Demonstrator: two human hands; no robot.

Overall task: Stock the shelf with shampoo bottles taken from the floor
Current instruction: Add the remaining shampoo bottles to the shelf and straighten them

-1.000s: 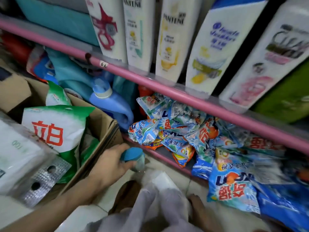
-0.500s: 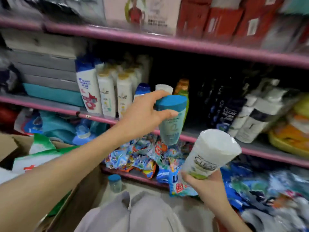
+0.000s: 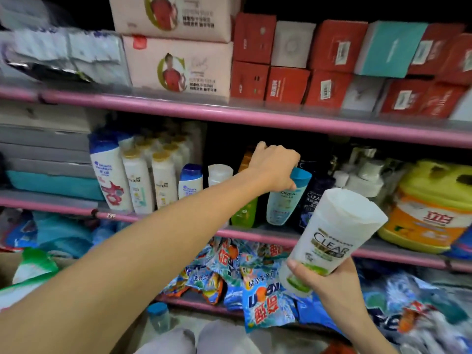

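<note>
1. Teal-capped and pale blue, the L'Oréal bottle (image 3: 284, 200) stands at the front edge of the middle shelf (image 3: 255, 234), between a green bottle (image 3: 244, 210) and a dark Clear bottle (image 3: 313, 200).
2. The left hand (image 3: 274, 166) reaches in from above, fingers curled over the cap and gripping it; holding it by the top probably lets the base settle into the narrow slot without knocking its neighbours.
3. The right hand (image 3: 329, 279) grips a white Clear bottle (image 3: 332, 238) round its lower end, tilted, in front of the shelf and off it; it looks to be waiting its turn.
4. One more teal-capped bottle (image 3: 158, 316) stands on the floor just below the bottom shelf edge, not yet stocked.
5. Toward the left end of the middle shelf stand white Head & Shoulders and Pantene bottles (image 3: 138, 180); at the right end sits a yellow detergent tub (image 3: 431, 205).
6. Free room is scarce: the dark bottles and white caps crowd the right of the slot, so the white bottle needs a gap found for it.
7. Detergent sachets (image 3: 263, 297) spill over the bottom shelf, and red boxes (image 3: 329, 65) fill the shelf overhead, which limits headroom for the reach.
</note>
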